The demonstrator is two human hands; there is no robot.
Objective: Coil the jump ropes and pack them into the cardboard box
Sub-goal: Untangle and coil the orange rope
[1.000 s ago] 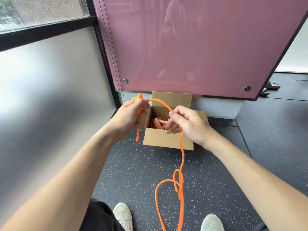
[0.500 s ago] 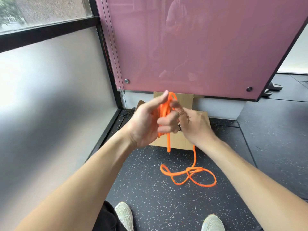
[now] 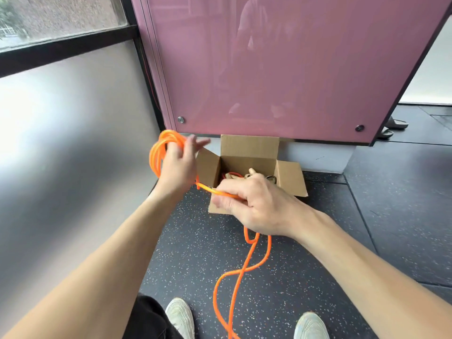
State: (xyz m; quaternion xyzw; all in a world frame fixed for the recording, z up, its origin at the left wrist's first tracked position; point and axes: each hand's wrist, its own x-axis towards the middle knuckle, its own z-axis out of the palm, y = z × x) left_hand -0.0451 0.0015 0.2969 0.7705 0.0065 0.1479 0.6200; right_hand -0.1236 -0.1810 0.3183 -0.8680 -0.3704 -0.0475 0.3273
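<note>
The orange jump rope (image 3: 241, 270) is partly wound into a coil (image 3: 156, 152) looped around my left hand (image 3: 177, 167), whose fingers stretch out straight toward the box. From that hand a taut strand runs to my right hand (image 3: 259, 206), which pinches it in front of the box. The rest of the rope hangs below my right hand and trails over the floor between my shoes. The open cardboard box (image 3: 249, 146) stands on the floor against the wall. Inside lies another coiled rope with beige handles (image 3: 252, 171).
A pink panel (image 3: 281, 69) hangs right behind the box, and a frosted glass wall (image 3: 73, 143) runs along the left. The floor is dark speckled rubber (image 3: 379, 216). My white shoes (image 3: 179, 316) show at the bottom edge. Sandals (image 3: 393, 124) lie at far right.
My hands have separated: the left moved left with the coil around it, the right moved down and right, drawing out a taut strand. The loose rope now trails toward my feet.
</note>
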